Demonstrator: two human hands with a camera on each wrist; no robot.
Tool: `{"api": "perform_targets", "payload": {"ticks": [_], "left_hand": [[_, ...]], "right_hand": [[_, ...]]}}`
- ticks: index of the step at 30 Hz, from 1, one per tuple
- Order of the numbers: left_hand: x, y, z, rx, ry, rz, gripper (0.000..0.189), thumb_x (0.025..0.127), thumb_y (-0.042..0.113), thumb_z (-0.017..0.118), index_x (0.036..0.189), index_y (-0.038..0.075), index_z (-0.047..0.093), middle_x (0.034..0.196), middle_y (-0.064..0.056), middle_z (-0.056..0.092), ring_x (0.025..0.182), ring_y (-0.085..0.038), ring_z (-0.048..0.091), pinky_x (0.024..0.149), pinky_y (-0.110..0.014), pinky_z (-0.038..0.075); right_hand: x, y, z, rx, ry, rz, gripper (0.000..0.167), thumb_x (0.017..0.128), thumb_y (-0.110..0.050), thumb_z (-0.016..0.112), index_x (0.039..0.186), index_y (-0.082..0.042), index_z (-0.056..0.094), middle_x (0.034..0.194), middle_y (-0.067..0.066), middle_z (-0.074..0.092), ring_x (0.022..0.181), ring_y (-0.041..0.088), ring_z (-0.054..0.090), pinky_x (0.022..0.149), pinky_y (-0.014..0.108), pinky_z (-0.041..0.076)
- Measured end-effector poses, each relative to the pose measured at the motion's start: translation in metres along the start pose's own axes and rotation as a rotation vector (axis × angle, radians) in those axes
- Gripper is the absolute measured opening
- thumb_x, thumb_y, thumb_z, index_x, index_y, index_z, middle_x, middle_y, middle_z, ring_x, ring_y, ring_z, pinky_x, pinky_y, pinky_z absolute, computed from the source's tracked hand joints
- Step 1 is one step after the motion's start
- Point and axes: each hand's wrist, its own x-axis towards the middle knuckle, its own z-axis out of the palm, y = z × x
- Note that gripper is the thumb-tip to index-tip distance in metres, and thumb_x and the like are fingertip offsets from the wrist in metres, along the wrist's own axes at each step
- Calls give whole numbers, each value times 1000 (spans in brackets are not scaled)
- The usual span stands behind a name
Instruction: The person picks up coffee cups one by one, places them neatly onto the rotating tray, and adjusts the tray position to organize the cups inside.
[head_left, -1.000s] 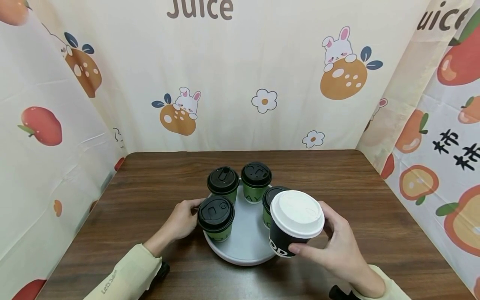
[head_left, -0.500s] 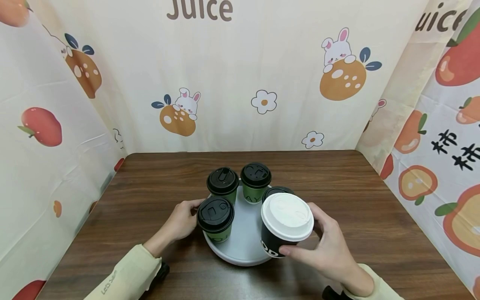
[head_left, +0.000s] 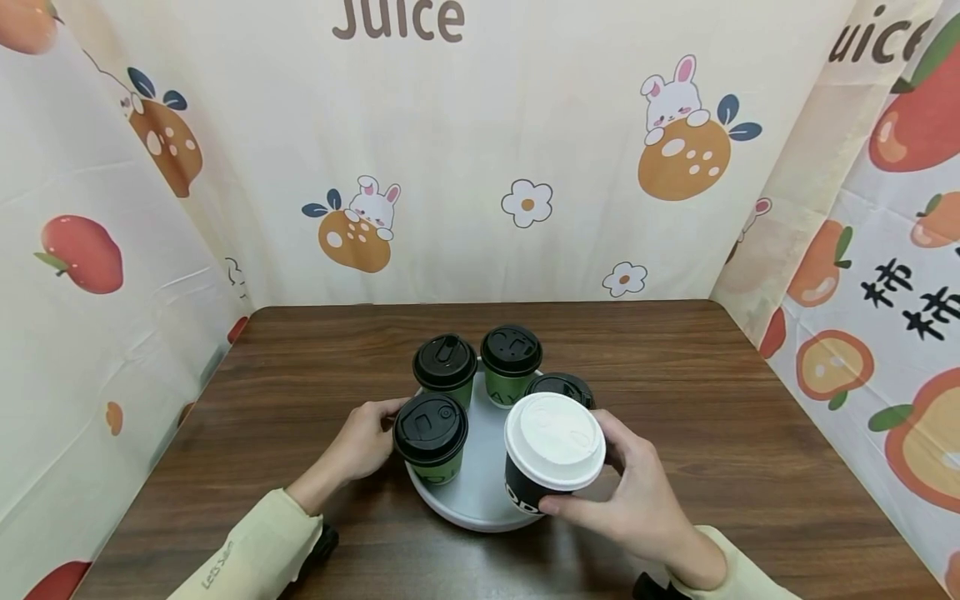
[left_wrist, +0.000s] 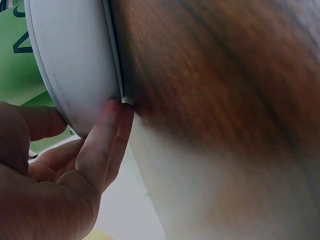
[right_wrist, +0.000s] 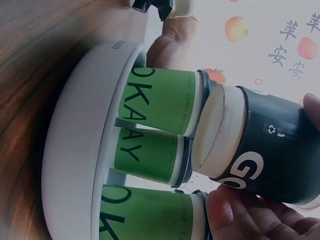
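My right hand grips a black paper cup with a white lid, thumb on its near side and fingers round its right. In the right wrist view this cup hangs above the tray, its hollow base facing down toward the green cups. A round, pale grey tray rests on the table. At its left rim is my left hand; the left wrist view shows the thumb inside the rim and the fingertips low against the outer wall.
Several green paper cups with black lids stand on the tray: one front left, two at the back, and one right, partly hidden behind the held cup. Brown wooden table surrounds the tray. A printed curtain hangs behind and at both sides.
My right hand has carried the black cup to the left, further over the tray's front right. The left hand and tray have stayed in place.
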Motion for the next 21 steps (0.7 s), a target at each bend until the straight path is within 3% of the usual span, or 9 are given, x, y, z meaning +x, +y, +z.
{"api": "perform_targets", "payload": {"ticks": [21], "left_hand": [[1, -1, 0, -2, -4, 13, 36, 97, 7, 67, 134, 7, 69, 104, 0, 75, 84, -13, 61, 78, -32, 50]], "right_hand": [[-1, 11, 27, 19, -78, 70, 75, 68, -29, 99, 133, -21, 61, 122, -2, 70, 111, 17, 67, 90, 31, 57]]}}
